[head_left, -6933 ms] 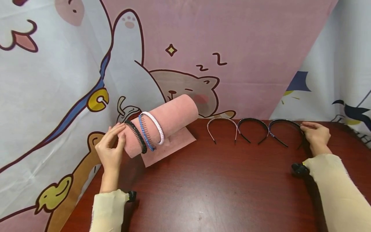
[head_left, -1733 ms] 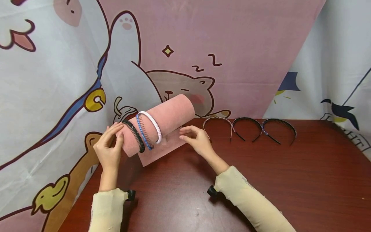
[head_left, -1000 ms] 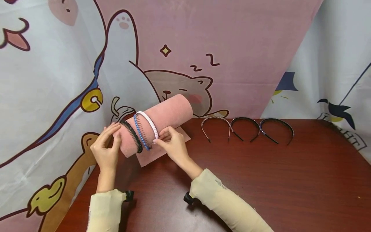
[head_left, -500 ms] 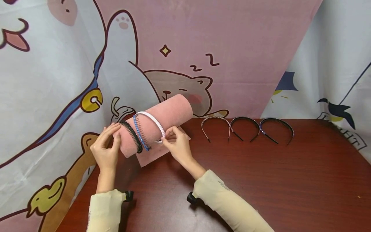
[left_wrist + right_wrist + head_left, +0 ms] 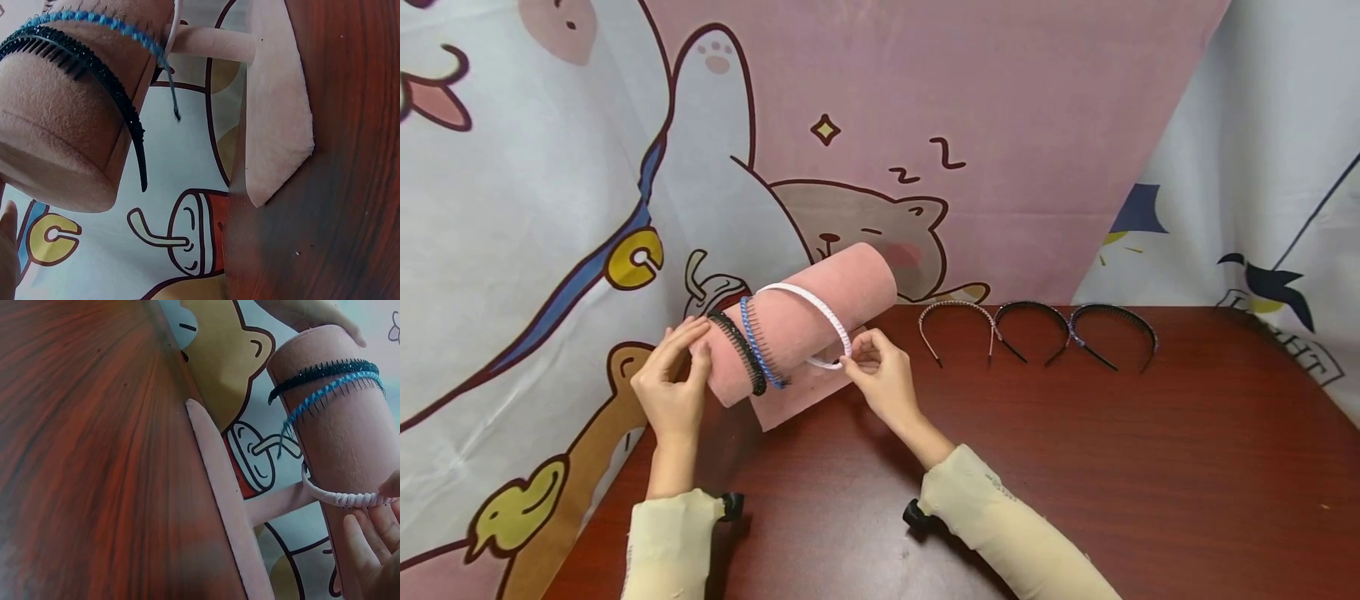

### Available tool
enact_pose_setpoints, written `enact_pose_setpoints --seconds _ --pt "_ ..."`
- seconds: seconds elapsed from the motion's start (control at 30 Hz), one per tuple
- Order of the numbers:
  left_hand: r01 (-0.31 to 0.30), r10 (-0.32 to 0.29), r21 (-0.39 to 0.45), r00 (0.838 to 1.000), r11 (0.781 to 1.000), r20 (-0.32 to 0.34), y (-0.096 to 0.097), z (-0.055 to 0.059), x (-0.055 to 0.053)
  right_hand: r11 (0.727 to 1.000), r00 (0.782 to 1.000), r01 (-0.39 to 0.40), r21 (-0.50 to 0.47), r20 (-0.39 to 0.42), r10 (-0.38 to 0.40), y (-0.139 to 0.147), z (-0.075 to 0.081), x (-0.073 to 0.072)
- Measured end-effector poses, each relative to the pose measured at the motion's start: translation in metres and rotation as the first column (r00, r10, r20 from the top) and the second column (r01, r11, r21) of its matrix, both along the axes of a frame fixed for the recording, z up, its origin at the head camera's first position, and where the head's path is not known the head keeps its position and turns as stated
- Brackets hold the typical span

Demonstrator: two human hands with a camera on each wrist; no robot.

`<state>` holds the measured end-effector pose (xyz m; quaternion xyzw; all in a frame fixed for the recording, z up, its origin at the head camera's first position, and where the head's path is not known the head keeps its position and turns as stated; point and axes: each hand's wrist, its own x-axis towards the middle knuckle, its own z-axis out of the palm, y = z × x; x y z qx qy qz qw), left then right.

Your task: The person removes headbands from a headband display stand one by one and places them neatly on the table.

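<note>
A pink padded headband stand, a tilted cylinder on a post and flat base, stands left of the middle. My left hand holds its near left end, fingers over the top edge and thumb below. Round the cylinder by that hand sit a black beaded toothed headband and a blue toothed headband, side by side. My right hand pinches the front of a white wrapped headband between thumb and fingers. The white headband hangs askew round the cylinder, its front part pulled off the padding.
Three more headbands stand in a row along the table's back edge: a pale one, a black one and a dark bluish one. A printed cloth hangs close behind the stand and table.
My right hand has come from the far-right headband to the stand, taken hold of the white headband and drawn it rightward, away from the blue one. My left hand stays on the stand.
</note>
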<state>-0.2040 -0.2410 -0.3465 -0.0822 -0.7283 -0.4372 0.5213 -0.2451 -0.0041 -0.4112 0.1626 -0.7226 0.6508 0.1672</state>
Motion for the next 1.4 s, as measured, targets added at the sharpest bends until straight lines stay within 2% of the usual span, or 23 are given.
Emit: enact_pose_setpoints --seconds 0.4,0.77,0.97,1.1,1.2,1.4 --pt "0.005 -0.005 0.012 1.0 1.0 0.011 0.002 0.0 0.0 1.0 1.0 0.007 -0.027 0.03 -0.006 0.02 -0.004 0.005" --pt "-0.002 0.002 0.007 1.0 1.0 0.006 0.003 0.002 0.001 0.994 0.997 0.071 -0.081 0.022 -0.069 0.053 0.003 0.007" --pt "-0.008 0.008 0.006 1.0 1.0 0.001 0.002 0.002 0.001 0.982 0.986 0.162 -0.101 0.045 -0.158 0.084 0.018 0.009" --pt "-0.01 0.01 0.008 1.0 1.0 -0.006 0.001 0.003 0.002 0.975 0.978 0.206 -0.079 0.046 -0.203 0.105 0.043 0.02" --pt "-0.006 0.006 0.009 1.0 1.0 -0.005 0.002 0.003 0.003 0.971 0.972 0.233 -0.046 0.018 -0.232 0.12 0.058 0.029" --pt "-0.002 0.002 0.009 1.0 1.0 -0.005 0.003 0.002 0.003 0.957 0.955 0.289 0.036 -0.075 -0.286 0.154 0.06 0.033"
